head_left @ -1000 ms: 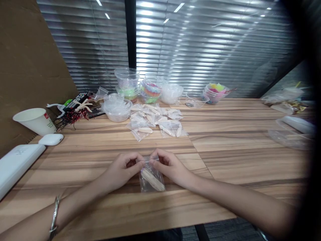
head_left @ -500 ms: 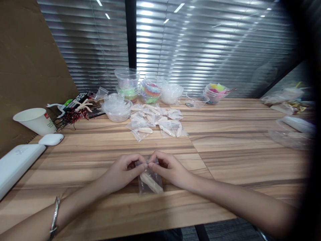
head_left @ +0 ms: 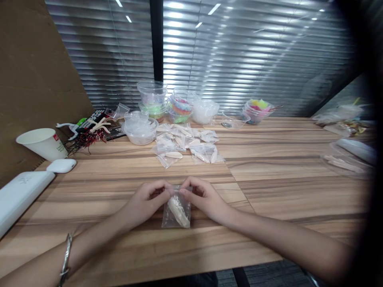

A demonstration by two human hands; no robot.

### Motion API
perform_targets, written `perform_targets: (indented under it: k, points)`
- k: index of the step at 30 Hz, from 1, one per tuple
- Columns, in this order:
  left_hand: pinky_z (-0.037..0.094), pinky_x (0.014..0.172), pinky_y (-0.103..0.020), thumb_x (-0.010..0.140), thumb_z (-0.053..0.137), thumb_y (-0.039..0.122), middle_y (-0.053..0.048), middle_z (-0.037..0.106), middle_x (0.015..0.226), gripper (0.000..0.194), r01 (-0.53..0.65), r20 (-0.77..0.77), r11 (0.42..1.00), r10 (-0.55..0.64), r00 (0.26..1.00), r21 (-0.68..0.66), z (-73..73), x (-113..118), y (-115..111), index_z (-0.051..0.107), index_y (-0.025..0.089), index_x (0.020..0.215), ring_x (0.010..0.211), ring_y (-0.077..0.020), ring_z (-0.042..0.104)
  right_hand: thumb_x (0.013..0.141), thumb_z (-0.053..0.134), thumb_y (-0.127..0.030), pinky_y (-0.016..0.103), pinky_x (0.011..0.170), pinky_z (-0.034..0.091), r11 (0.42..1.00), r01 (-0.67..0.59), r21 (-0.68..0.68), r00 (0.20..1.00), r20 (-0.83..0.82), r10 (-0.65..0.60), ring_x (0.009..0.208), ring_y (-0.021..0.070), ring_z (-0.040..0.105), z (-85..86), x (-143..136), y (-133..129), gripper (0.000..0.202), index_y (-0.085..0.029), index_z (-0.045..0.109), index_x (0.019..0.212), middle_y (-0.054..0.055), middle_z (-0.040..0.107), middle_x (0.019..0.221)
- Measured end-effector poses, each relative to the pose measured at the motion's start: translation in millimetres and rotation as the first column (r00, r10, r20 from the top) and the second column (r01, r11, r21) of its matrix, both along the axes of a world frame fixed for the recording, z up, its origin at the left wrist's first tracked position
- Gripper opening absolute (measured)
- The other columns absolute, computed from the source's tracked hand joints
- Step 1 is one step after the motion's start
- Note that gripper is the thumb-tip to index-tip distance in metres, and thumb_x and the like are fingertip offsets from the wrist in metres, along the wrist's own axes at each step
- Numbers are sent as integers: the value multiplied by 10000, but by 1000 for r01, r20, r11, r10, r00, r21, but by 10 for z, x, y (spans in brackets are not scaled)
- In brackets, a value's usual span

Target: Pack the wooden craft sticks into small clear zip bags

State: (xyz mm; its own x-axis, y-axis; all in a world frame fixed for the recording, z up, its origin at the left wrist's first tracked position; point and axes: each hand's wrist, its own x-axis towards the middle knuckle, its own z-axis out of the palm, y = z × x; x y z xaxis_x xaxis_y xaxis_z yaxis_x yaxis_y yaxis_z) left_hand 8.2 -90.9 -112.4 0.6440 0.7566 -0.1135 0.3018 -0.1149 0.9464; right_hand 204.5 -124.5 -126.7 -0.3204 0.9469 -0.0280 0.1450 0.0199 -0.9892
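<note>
Between my two hands a small clear zip bag (head_left: 168, 220) hangs just over the table near its front edge, with pale, wood-like pieces (head_left: 178, 212) lying slantwise inside. My left hand (head_left: 152, 198) pinches the bag's top left corner between thumb and fingers. At the top right corner my right hand (head_left: 202, 195) holds the bag in a similar pinch. Beyond the hands lies a group of similar filled zip bags (head_left: 203, 152), some overlapping.
Behind the bags stand clear tubs (head_left: 152, 93), a bowl of small clear bags (head_left: 140, 131) and a bowl of colourful pieces (head_left: 257, 111). At left are a paper cup (head_left: 42, 143), a white case (head_left: 61, 165) and a white box (head_left: 24, 195). A clear container (head_left: 344, 165) sits at right.
The thumbs have moved apart along the bag's top edge. The bag has turned straighter and shifted slightly left. Pale sticks now show in the container at right.
</note>
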Motion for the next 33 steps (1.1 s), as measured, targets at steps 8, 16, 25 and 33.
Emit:
perform_targets:
  k: [8, 16, 25, 33]
  points:
    - [362, 659, -217, 880, 459, 424, -5, 515, 718, 339, -126, -8, 983, 128, 992, 133, -61, -30, 52, 558, 128, 749, 704, -120, 457, 865, 519, -421, 204, 664, 364, 999, 49, -2, 993, -106, -49, 699, 71, 452, 11, 9, 29, 305, -125, 479, 800, 2, 479, 740]
    - [364, 636, -214, 861, 461, 380, -1, 496, 664, 308, -197, 39, 980, 196, 980, 27, 23, 2, 31, 505, 144, 667, 669, -124, 459, 824, 556, -460, 184, 528, 284, 992, 95, -84, 986, -126, -105, 555, 53, 380, 28, -3, 26, 366, -134, 418, 732, -28, 415, 599]
    - [394, 618, -227, 875, 467, 388, 20, 521, 624, 234, -292, 216, 945, 318, 923, -145, -48, 4, 56, 487, 157, 904, 608, -114, 489, 867, 533, -368, 166, 501, 293, 983, 166, -77, 923, -339, -183, 480, 39, 378, -31, 73, 155, 261, -138, 449, 778, -45, 441, 520]
    - [390, 606, -228, 846, 512, 363, 25, 534, 594, 301, -273, 226, 947, 307, 924, -169, -52, 14, 64, 420, 143, 1029, 583, -109, 480, 846, 553, -312, 271, 905, 474, 947, 222, -231, 789, -528, -314, 968, 126, 602, -26, 484, 618, 255, -171, 494, 1051, 89, 608, 1097]
